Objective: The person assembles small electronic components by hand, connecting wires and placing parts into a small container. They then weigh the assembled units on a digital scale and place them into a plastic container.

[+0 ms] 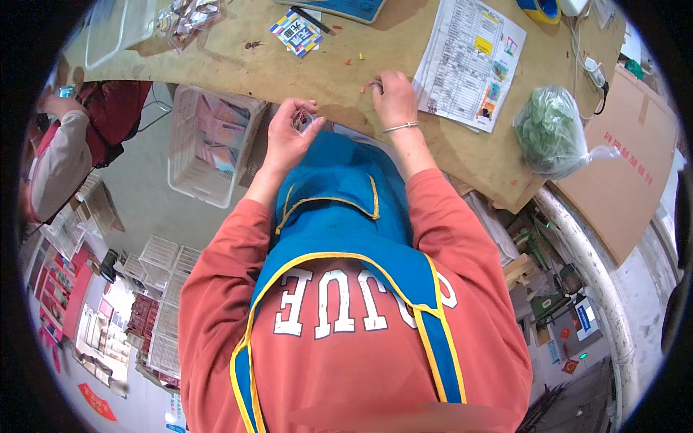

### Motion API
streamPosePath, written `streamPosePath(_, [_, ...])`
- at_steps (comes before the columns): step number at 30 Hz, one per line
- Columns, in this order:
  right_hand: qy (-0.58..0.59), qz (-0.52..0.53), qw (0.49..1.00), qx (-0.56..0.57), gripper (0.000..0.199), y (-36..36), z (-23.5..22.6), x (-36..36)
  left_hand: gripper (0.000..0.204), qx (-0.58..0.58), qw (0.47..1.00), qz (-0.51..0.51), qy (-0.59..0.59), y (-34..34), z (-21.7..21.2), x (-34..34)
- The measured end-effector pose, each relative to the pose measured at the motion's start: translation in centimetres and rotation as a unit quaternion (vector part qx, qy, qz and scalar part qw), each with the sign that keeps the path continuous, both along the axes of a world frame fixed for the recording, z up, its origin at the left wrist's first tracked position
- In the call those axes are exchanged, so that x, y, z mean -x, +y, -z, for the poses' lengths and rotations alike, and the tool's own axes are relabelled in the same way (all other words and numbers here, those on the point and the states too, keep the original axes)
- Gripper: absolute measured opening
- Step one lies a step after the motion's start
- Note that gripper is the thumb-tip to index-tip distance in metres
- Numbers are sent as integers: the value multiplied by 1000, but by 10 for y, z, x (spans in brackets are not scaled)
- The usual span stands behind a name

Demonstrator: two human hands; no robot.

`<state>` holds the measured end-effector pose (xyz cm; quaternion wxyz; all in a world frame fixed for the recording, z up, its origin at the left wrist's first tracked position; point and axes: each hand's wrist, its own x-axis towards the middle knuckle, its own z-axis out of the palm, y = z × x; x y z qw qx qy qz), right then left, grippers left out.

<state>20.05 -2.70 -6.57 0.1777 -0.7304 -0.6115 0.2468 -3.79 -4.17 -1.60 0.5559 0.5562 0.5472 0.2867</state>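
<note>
My left hand (287, 141) is closed around a small clear plastic bag (303, 123) with dark and reddish bits inside, just off the table's near edge. To its right, my right hand (397, 102) rests over the tabletop (317, 79), fingertips pinched on a tiny purplish piece (374, 83) too small to name. A tiny orange piece (362, 89) lies beside those fingertips. Farther back are a small yellow piece (362, 56) and another orange bit (348, 62).
Printed sheets (469, 65) lie right of my right hand, near a tied plastic bag of greenery (552, 133). A patterned card (296, 32) and shiny packets (191, 18) are farther back. A white crate (177, 155) stands left; another person's sleeve (61, 162) shows beyond.
</note>
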Motion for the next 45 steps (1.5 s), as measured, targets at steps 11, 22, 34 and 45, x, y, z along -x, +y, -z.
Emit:
streamPosePath(11, [64,-73,995,6,22,8,-13,1,26,27,999,12,16,10,2,-3])
streamPosePath(22, [61,-37,997,-1,25,1,-10,16,27,22,999,14,20,11,8,-6])
streamPosePath(34, [1,-103,994,40,9,14,1,12,28,-38,999,2,11,13,10,-16])
streamPosePath(45, [-110,-144,978,104,7,28,-18,26,27,-36,999,4,-6,15,15,-24])
